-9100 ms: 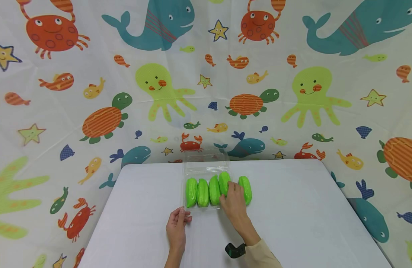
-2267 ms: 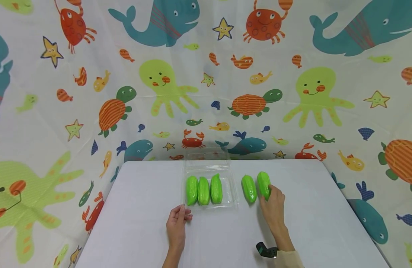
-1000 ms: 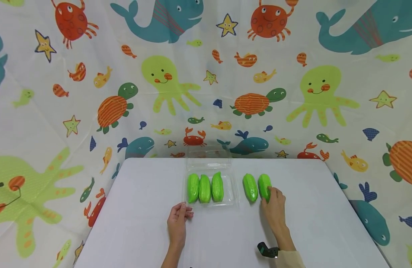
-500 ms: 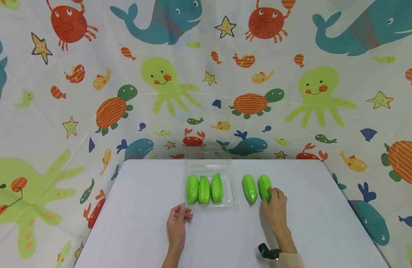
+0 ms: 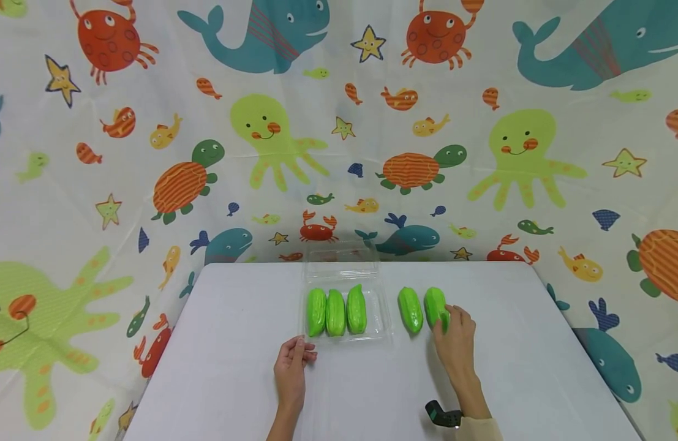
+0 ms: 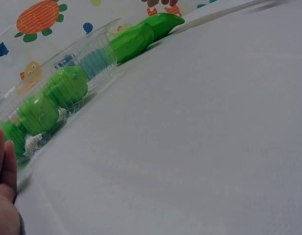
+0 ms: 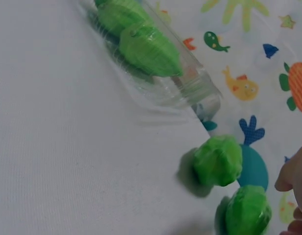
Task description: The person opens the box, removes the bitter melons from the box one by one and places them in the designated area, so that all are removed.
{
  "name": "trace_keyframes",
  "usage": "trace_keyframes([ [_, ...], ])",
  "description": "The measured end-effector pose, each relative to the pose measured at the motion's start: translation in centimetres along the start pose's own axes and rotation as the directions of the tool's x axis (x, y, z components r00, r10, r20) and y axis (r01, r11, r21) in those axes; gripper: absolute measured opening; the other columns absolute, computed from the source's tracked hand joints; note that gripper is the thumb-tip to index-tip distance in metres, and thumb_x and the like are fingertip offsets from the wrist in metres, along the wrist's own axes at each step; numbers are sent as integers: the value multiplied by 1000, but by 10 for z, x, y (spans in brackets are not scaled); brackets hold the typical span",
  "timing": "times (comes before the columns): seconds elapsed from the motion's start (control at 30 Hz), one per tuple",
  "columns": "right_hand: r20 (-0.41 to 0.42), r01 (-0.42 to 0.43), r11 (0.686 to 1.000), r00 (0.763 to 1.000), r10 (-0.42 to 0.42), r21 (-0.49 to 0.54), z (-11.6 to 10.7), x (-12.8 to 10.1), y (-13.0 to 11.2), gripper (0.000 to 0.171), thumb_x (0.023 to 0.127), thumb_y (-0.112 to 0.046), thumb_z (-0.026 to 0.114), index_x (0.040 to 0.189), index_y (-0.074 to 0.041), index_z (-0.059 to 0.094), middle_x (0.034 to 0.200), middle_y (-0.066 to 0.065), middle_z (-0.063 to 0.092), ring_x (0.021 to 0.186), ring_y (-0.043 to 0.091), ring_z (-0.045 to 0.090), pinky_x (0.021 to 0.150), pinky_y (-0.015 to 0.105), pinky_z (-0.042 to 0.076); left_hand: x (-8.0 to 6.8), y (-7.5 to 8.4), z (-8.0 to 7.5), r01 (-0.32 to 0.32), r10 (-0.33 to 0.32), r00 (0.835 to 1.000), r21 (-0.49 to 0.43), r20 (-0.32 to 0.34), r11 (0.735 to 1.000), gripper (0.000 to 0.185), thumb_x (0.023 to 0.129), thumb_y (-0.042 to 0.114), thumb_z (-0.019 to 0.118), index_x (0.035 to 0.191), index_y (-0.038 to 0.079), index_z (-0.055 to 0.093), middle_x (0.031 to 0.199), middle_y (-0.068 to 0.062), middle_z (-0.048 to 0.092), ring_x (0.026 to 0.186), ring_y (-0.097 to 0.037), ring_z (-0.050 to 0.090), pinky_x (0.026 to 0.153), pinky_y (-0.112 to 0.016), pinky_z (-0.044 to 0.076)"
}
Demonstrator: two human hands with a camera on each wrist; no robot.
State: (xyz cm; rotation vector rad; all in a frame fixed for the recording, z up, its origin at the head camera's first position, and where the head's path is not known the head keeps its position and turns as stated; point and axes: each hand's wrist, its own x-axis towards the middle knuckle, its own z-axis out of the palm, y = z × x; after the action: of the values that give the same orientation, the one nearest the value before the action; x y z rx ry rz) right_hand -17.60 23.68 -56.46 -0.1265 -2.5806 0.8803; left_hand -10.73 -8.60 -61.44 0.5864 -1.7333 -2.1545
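Three plump, shiny green cucumbers [image 5: 335, 313] lie side by side in a clear plastic box [image 5: 378, 312] whose lid [image 5: 341, 260] stands open at the back. Two more cucumbers lie on the table to its right, a nearer one [image 5: 411, 310] and a farther right one [image 5: 435, 306]. Just over that rightmost cucumber hovers my right hand [image 5: 455, 337], its thumb and fingers apart from it in the right wrist view. My left hand [image 5: 292, 367] rests at the box's front left corner with loosely bent fingers; whether they touch the rim I cannot tell.
The white table [image 5: 234, 343] ends at a curtain [image 5: 327, 153] printed with sea animals, behind and at both sides. The raised lid leans near the curtain. A black band [image 5: 443, 415] sits on the right wrist.
Earlier a fourth cucumber was in the box under my right hand; it now lies on the table, rightmost. My right hand has let go and drawn slightly rightward. The left hand stayed put.
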Motion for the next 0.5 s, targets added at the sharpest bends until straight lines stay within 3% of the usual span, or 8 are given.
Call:
trace_keyframes([
  [0.5,-15,-13,999,1000,14,36,0,3,-10,37,92,-4,61,125,12,56,128,32,53,115,45,48,85,55,50,0,0,2,9,-9,1000,16,-4,1000,38,103,29,58,119,-5,58,86,-3,71,70,-10,68,71,-22,61],
])
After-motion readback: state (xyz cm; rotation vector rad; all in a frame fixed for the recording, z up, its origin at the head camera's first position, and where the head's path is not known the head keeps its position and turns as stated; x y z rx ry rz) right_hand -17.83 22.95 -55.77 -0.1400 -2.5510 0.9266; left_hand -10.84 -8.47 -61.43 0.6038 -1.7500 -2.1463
